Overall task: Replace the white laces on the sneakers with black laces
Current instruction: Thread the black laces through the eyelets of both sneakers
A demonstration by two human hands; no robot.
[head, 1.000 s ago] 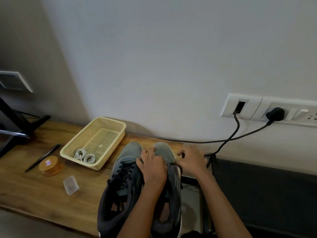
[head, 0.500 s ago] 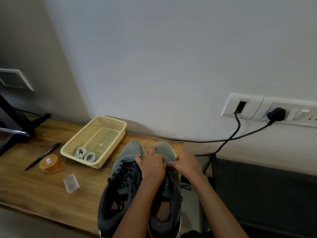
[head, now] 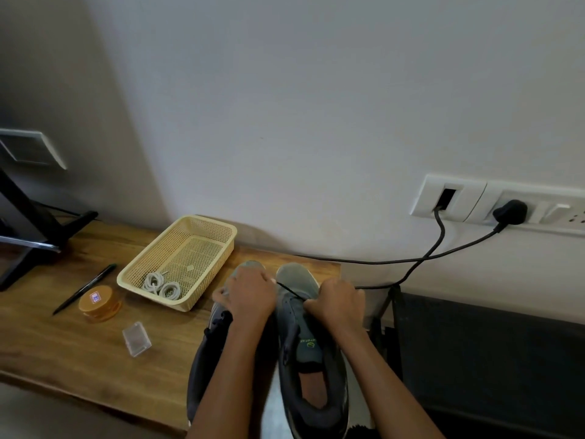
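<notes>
Two grey sneakers stand side by side at the desk's right end, toes to the wall. The left sneaker is laced in black and mostly hidden under my left forearm. The right sneaker shows its tongue and bare eyelets. A black lace runs taut across the right sneaker's toe end. My left hand pinches one end of it over the left sneaker's toe. My right hand grips the other end at the right sneaker's edge. Coiled white laces lie in a cream basket.
On the wooden desk lie a black pen, a round orange tin and a small clear plastic box. A black stand sits at far left. Two black cables hang from wall sockets behind the sneakers.
My hands have drawn apart: the left moved left over the left sneaker's toe, the right stayed at the right edge. The black lace is now stretched between them and the right sneaker's tongue is uncovered.
</notes>
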